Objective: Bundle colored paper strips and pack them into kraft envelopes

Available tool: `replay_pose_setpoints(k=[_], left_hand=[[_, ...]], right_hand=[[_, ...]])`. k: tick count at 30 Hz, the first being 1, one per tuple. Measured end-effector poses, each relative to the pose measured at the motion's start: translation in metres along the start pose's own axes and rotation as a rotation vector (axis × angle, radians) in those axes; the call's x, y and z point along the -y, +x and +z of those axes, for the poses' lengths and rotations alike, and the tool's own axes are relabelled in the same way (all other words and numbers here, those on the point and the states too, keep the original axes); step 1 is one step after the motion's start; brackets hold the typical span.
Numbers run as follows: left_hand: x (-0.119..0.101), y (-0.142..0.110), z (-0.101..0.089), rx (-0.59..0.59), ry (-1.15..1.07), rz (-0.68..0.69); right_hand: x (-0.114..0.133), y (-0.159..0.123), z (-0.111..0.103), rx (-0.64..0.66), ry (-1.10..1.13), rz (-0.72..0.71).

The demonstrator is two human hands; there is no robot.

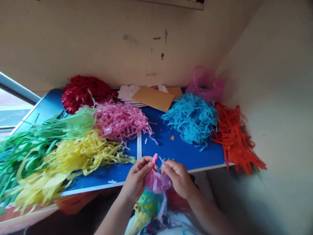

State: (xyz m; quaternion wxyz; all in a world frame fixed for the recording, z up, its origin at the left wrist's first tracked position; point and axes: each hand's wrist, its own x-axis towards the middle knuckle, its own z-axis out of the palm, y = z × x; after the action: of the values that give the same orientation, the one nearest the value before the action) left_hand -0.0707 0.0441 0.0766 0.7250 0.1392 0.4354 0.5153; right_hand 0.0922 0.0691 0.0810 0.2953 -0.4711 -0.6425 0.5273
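Note:
Pinched in my left hand [141, 169] is the top of a pink tissue-paper bundle [158, 182], with a small pink loop standing up above the fingertips. My right hand [177, 176] grips a thin pale strip [161, 160] between thumb and fingers, close beside the loop. Below the bundle hang green and yellow paper fringes [146, 204], near my lap. What look like scissors handles [156, 225] lie on the white cloth there, partly blurred. Both hands are in front of the table's near edge.
Fringed paper piles lie on the blue table [158, 124]: dark red [84, 91], pink [121, 119], green [36, 137], yellow [83, 151], light blue [192, 117] and red-orange [234, 138]. Brown envelopes [154, 98] and a pink bag [206, 85] sit by the wall.

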Motion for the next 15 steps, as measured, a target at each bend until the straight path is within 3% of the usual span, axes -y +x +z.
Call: replay_pose_setpoints(k=[8,15], left_hand=[[0.0032,-0.0018,-0.0006,0.029,0.096,0.06],[0.0081,-0.0086,-0.0031,-0.035,0.73,0.477]], right_hand=[[-0.0001,0.0036,0.0,0.082,0.06,0.036],[0.0013,0.0036,-0.0005,0.088,-0.148,-0.086]])
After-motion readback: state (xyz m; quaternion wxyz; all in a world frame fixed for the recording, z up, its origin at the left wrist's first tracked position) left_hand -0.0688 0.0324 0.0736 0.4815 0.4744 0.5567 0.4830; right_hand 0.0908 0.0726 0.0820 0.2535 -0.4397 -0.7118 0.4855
